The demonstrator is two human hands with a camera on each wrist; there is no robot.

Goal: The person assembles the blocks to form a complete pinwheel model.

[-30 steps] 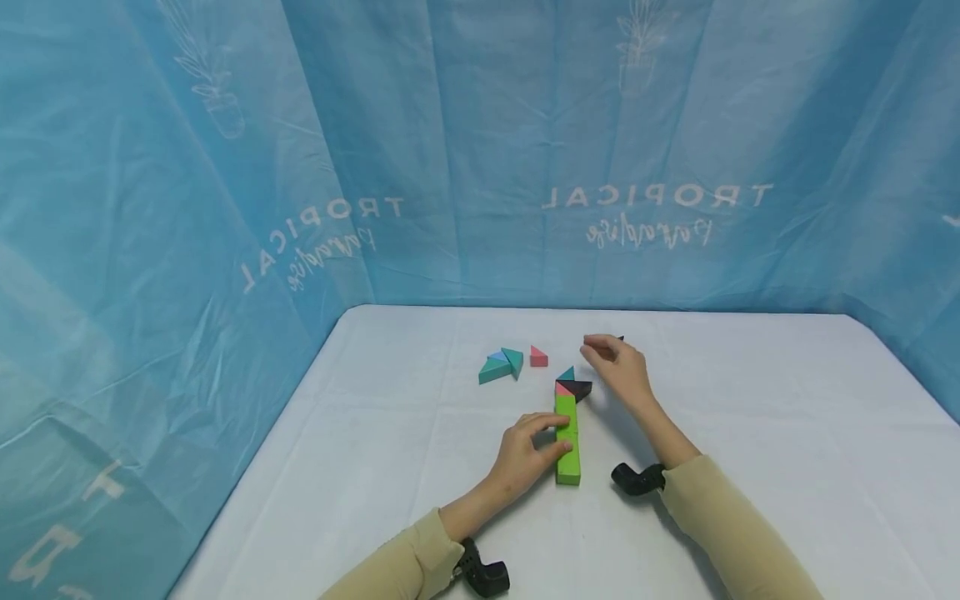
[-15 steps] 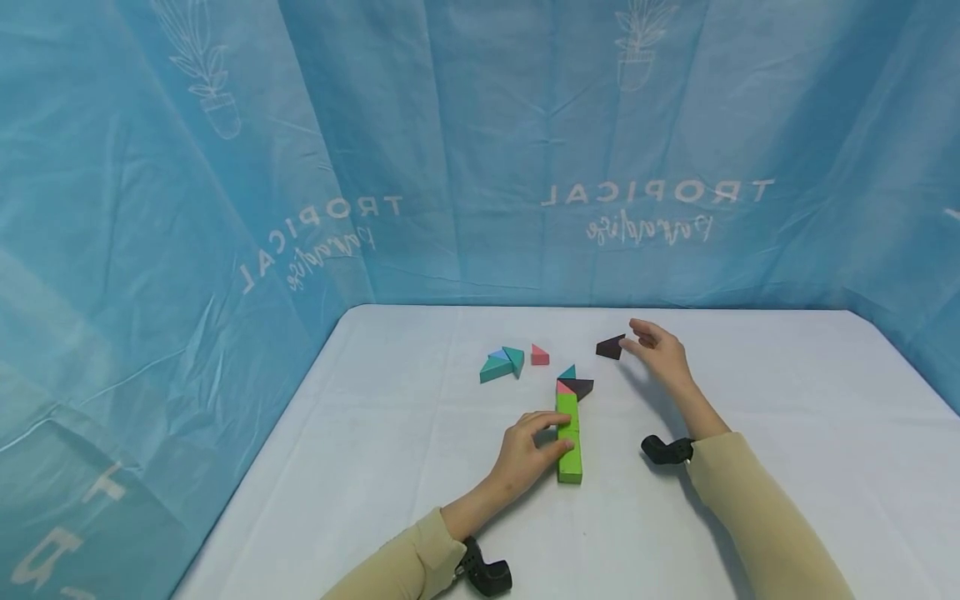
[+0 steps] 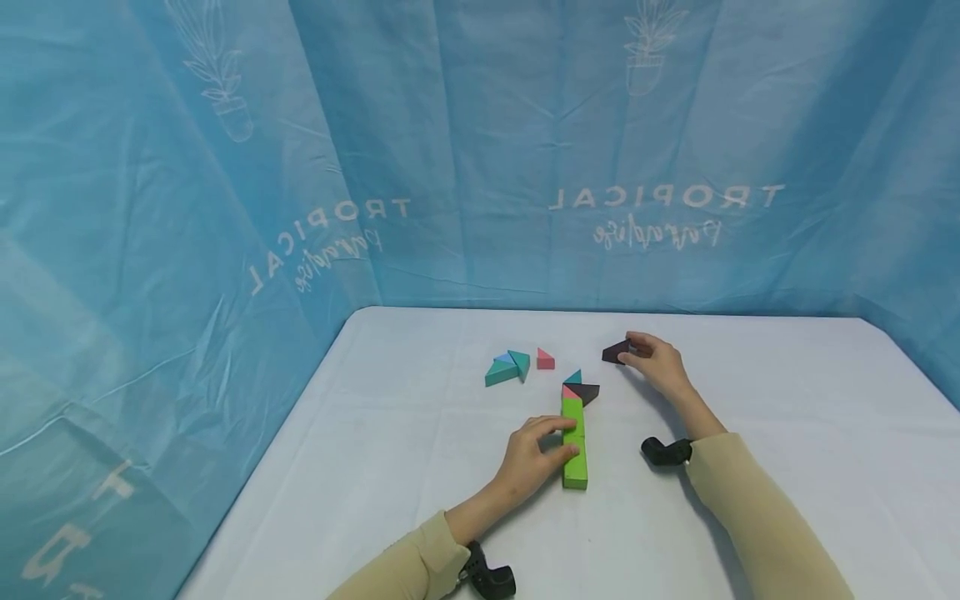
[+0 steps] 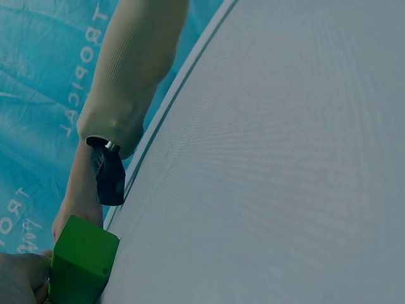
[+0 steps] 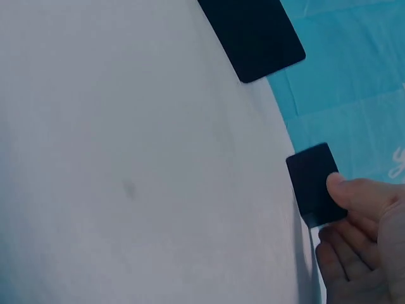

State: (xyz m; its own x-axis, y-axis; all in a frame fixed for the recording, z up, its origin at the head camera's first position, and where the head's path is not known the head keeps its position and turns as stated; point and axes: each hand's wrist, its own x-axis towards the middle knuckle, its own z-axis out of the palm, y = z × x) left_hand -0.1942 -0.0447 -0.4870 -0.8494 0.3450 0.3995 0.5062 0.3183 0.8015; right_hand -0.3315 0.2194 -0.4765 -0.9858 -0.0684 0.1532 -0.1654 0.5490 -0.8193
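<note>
Coloured blocks lie on the white table, a teal cluster leftmost. Next, the left hand rests relaxed, thumb and finger apart, on green blocks set end to end, probably to keep that row straight. Furthest right, the right hand pinches a dark block by one end, seemingly leaving its other edges free.

The curtain is bearing the lettering, all of it running in mirror image. At the back, "TROPICAL" is standing above a script "Paradise"; at the left, the same pair is slanting. Lower left, a large "T" and an "R" are showing. The left wrist view is repeating "TROPICAL"; the right wrist view is catching only an unreadable script stroke.
</note>
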